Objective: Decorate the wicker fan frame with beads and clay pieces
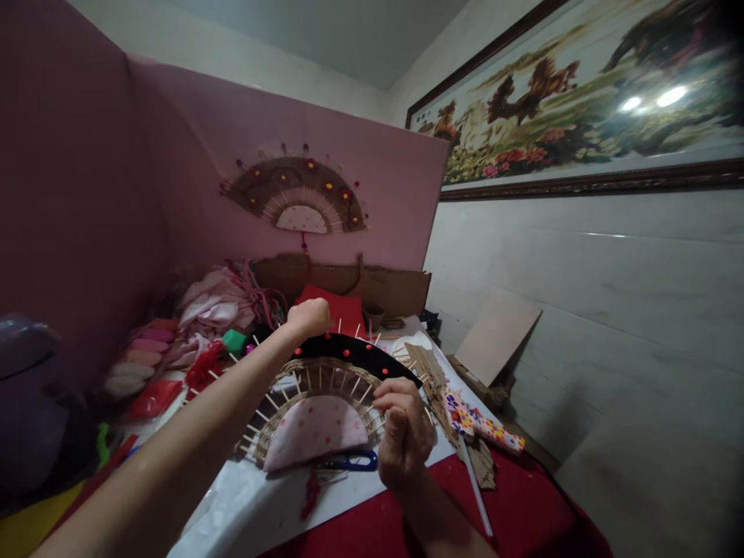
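Observation:
In front of me a half-round fan of woven straw with thin stick ribs [321, 377] leans upright on the table. Its lower middle carries a pale pink cloth piece with dots [317, 426]. Along the upper arc runs a black band with red dots [363, 354]. My left hand [310, 316] is a closed fist at the top of that band; what its fingers hold is hidden. My right hand [405, 430] curls its fingers at the fan's right side, just below the band's end. Blue-handled scissors [354, 462] lie under the fan, beside a red tassel [311, 494].
A finished-looking fan [296, 194] hangs on the pink board [384, 194]. Pink cloth [215, 302], red yarn [204, 367] and clay-like packs [145, 353] crowd the left. Corrugated cardboard [482, 463], flowered pieces [485, 422] and a white stick [477, 488] lie right.

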`<action>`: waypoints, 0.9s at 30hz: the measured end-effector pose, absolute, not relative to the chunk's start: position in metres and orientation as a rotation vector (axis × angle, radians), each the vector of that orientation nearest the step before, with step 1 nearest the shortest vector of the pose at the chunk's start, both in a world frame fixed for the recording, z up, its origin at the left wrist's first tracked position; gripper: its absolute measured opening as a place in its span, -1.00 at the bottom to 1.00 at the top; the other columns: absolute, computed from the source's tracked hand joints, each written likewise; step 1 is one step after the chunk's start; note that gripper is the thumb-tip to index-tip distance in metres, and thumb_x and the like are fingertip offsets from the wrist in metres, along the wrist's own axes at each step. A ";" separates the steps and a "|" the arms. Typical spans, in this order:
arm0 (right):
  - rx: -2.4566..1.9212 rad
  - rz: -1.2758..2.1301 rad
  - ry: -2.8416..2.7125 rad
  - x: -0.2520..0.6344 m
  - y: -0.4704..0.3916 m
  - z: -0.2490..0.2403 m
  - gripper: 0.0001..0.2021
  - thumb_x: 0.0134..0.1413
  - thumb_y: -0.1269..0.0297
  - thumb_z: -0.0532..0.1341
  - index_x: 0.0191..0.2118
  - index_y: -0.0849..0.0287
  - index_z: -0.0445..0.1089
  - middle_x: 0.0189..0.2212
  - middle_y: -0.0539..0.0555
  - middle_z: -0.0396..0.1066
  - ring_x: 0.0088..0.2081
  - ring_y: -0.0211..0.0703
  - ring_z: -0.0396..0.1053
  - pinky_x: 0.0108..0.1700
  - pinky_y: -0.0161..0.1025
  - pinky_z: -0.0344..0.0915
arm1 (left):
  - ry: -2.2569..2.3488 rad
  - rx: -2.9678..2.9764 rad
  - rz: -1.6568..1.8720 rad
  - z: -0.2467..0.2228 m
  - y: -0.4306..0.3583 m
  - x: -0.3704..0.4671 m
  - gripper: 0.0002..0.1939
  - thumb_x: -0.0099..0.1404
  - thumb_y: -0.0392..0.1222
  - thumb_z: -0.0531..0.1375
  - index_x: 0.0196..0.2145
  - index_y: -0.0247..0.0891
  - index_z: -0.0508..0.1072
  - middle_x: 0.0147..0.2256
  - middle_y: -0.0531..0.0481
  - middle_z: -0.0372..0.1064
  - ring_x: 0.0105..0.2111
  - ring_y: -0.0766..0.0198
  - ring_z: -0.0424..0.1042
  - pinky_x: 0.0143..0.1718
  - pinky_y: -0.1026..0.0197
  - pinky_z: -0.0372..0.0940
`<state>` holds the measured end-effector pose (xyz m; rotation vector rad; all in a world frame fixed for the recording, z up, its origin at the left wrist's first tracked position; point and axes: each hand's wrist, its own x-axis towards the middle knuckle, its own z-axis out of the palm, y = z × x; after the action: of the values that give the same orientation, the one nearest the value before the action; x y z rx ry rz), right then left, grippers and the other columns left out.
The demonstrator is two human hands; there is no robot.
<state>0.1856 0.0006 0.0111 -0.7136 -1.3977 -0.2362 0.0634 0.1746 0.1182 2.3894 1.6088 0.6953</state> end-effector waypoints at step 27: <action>-0.813 0.061 -1.366 0.187 0.003 0.019 -0.45 0.10 -0.16 -0.01 0.02 0.19 0.21 -0.18 0.20 0.29 -0.25 -0.08 0.30 -0.25 -0.12 0.29 | 0.434 1.995 0.509 0.132 0.026 0.059 -0.82 0.20 -0.17 0.10 -0.50 -0.29 0.24 -0.61 0.16 0.08 -0.62 0.48 0.04 -0.61 0.38 -0.01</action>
<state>0.1869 0.0035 0.0189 -0.8134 -1.3659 0.0609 0.0586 0.0262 0.1317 1.9951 0.4343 0.5093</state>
